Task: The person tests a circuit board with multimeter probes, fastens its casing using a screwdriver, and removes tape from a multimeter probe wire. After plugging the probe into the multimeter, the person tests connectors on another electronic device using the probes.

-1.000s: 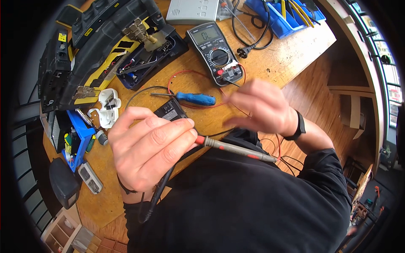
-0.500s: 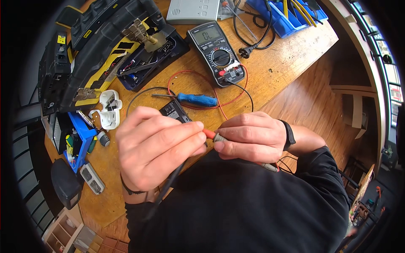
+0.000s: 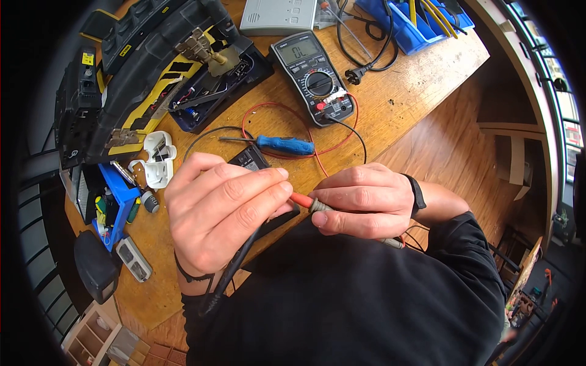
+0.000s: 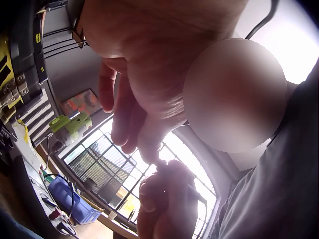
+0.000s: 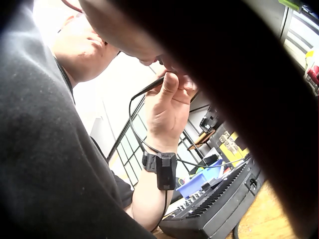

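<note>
My left hand (image 3: 226,213) pinches the red front end of a multimeter test probe (image 3: 302,199) between thumb and fingers. A black cord end (image 3: 241,256) with a thick sleeve also runs from this grip, down toward the wrist; the right wrist view shows its tapered black part (image 5: 147,89) by the thumb. My right hand (image 3: 369,204) grips the probe's grey handle, fingertips close to the red part. The probe's tip is hidden behind the left fingers. Above the hands, the multimeter (image 3: 314,79) lies on the table, its display reading "OL".
Behind the left hand lies a black power adapter (image 3: 249,160), with a blue-handled screwdriver (image 3: 285,144) beside it. The toolbox (image 3: 146,91) stands at the left. A blue tray (image 3: 412,30) sits at the back right near a plug (image 3: 354,75). Red and black leads loop across the table (image 3: 403,104).
A second ago the right hand was apart from the probe and blurred by motion; it has come down and taken hold of the grey handle. Over the last half second both hands have barely shifted.
</note>
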Motion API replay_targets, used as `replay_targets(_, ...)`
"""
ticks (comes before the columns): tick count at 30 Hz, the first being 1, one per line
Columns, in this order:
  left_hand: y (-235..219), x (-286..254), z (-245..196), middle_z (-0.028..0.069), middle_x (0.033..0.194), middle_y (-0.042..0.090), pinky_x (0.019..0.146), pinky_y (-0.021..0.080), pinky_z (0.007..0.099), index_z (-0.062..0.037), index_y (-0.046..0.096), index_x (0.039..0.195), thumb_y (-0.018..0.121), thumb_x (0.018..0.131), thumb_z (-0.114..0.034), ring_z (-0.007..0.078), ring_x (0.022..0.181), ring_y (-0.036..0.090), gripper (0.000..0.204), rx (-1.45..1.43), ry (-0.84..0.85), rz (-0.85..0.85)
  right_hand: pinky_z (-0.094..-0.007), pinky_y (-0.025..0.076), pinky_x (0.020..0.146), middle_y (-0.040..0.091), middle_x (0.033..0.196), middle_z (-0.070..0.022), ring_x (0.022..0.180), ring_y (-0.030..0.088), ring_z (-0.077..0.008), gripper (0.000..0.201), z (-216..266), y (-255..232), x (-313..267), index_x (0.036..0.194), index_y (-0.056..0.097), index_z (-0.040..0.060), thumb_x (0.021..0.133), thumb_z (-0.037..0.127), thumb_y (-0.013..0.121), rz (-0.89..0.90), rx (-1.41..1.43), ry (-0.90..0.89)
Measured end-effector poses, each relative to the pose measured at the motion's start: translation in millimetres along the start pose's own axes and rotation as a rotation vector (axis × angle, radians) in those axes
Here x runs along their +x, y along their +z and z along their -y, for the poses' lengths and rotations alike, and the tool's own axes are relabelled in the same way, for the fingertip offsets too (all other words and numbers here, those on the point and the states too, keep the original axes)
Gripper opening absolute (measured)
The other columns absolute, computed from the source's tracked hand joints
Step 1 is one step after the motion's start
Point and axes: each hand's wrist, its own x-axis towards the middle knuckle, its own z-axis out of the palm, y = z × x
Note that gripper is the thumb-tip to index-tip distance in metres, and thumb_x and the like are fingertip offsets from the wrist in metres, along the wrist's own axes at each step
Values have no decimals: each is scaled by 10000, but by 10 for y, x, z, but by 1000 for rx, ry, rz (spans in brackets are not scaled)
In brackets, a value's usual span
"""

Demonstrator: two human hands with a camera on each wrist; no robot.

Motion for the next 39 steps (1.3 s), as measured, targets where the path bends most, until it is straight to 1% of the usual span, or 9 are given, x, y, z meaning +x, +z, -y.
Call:
replay_targets(5,29,-15,-11,124,965,804,646,475,357,-8,789,1025,890,817,-191,235,762,739,295,-38,-4,-26,-304,592,633,735,938,-175,760,721,-240,201,-34,95,-7,1063,766,-38,881,21,831,-85,-49,-18)
replay_targets(9,6,-3,14,123,967,803,649,475,357,-4,789,1029,888,822,-192,238,762,739,296,-29,3,-33,-303,593,634,736,944,-178,748,716,-232,208,-23,58,5,1066,763,-37,878,14,834,-84,-35,-45)
replay_targets(11,-1,3,13,118,962,802,650,475,359,-2,789,1019,886,823,-188,240,767,739,287,15,10,-14,-339,640,693,744,1041,-191,852,755,-272,267,10,22,-12,1094,754,-15,855,-31,872,-13,-24,22)
replay_targets(24,6,2,5,105,996,796,672,501,360,-15,782,1047,882,809,-140,238,807,741,287,20,29,22,-310,600,652,721,952,-172,770,716,-245,221,-46,81,-2,1071,758,-48,876,16,840,-64,-48,-41)
replay_targets(26,16,-6,1,101,981,797,672,500,360,-19,787,1020,877,814,-147,237,805,742,260,9,20,8,-335,635,709,742,1063,-212,861,743,-276,279,-23,42,-15,1130,754,-34,871,-40,857,0,-3,-3)
replay_targets(33,-18,12,-40,105,973,796,669,498,351,-20,782,1003,875,825,-148,234,805,743,238,32,32,36,-341,641,723,741,1068,-213,867,747,-283,331,-45,76,-5,1183,727,-54,880,-28,859,4,39,-7)
replay_targets(35,-63,13,-24,71,966,788,680,491,311,-40,786,989,867,791,-130,179,800,739,232,74,64,13,-367,647,737,743,1075,-218,877,754,-300,357,-117,60,6,1227,693,-81,907,-17,837,40,96,-18)
replay_targets(37,-108,9,-1,68,959,786,676,487,307,-39,786,989,869,798,-134,175,795,738,229,81,81,-9,-434,651,750,749,1101,-231,879,759,-341,355,-222,-136,-26,1247,669,-90,920,-26,793,136,62,83)
replay_targets(39,-123,4,5,64,951,785,672,483,304,-39,786,988,872,804,-137,172,789,737,226,91,98,-34,-402,613,801,741,1122,-173,959,737,-338,338,-416,-238,-157,1237,690,-41,916,3,790,133,-265,305)
